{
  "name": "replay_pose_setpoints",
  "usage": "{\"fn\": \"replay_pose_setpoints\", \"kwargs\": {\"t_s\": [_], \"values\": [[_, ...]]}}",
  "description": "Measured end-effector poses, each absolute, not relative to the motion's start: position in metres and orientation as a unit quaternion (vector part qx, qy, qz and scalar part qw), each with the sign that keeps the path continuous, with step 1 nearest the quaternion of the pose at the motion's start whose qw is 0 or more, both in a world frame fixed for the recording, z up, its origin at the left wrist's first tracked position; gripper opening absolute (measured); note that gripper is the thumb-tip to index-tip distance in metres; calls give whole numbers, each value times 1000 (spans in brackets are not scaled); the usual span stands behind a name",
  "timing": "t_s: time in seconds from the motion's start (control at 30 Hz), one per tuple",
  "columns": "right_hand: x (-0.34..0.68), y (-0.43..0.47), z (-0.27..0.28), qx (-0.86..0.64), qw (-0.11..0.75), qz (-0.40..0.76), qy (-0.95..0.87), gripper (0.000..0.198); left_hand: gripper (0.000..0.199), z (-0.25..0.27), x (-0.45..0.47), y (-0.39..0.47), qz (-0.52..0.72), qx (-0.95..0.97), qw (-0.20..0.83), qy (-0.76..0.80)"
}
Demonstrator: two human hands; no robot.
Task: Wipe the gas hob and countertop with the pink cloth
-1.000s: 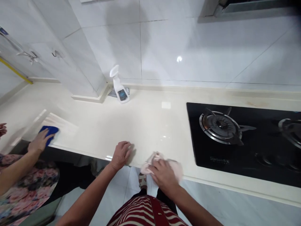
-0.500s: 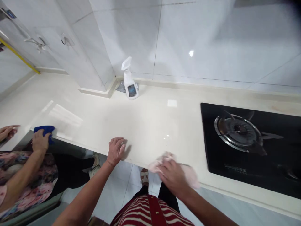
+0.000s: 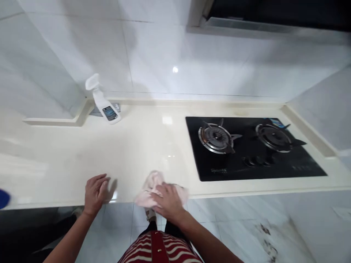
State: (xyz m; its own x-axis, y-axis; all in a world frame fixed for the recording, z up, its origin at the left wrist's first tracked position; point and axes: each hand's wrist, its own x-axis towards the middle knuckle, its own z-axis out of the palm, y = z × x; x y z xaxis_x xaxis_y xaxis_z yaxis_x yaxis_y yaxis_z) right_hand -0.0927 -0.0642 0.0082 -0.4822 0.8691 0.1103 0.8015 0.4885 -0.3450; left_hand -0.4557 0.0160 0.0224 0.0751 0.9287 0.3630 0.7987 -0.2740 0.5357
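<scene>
My right hand (image 3: 170, 203) presses on a pale pink cloth (image 3: 153, 179), which lies bunched on the front edge of the cream countertop (image 3: 142, 142). The cloth spreads out on both sides of the fingers and partly overhangs the edge. To the left, my left hand (image 3: 95, 193) rests at the counter's front edge with loosely bent fingers and nothing in it. Between the two hands is a stretch of counter surface.
A white spray bottle (image 3: 105, 106) leans on a grey item (image 3: 95, 111) by the back wall. The black gas hob (image 3: 238, 164) with two burners is on the right, under a dark range hood (image 3: 274, 14). A blue cloth (image 3: 3, 199) shows at the far left edge.
My view has swung right, bringing the whole hob and the hood into sight. The co-worker's hands have left the view. My right hand stays on the pink cloth at the edge.
</scene>
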Motion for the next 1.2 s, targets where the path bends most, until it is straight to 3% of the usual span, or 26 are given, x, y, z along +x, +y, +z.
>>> {"fn": "replay_pose_setpoints", "kwargs": {"t_s": [0.27, 0.47, 0.7, 0.83, 0.9, 1.03, 1.2], "values": [[155, -107, 1, -759, 158, 51, -629, 28, 34, 13, -458, 27, 275, 734, 59, 617], [214, -87, 53, -881, 199, 3, -430, 54, 42, 15, -424, 32, 253, 728, 46, 635], [165, 6, 104, -845, 265, 6, -465, 61, 33, 26, -297, 44, 370, 769, 106, 511], [120, 23, 86, -799, 142, 50, -583, 55, 31, 29, -231, 43, 352, 781, 116, 503], [107, 11, 69, -771, 86, 64, -628, 65, 30, 27, -211, 39, 329, 787, 110, 510], [112, -11, 47, -686, 80, 67, -720, 92, 26, 20, -193, 30, 269, 803, 85, 524], [137, 14, 52, -593, 75, 157, -786, 73, 27, 15, -192, 31, 236, 793, 81, 556]]}}
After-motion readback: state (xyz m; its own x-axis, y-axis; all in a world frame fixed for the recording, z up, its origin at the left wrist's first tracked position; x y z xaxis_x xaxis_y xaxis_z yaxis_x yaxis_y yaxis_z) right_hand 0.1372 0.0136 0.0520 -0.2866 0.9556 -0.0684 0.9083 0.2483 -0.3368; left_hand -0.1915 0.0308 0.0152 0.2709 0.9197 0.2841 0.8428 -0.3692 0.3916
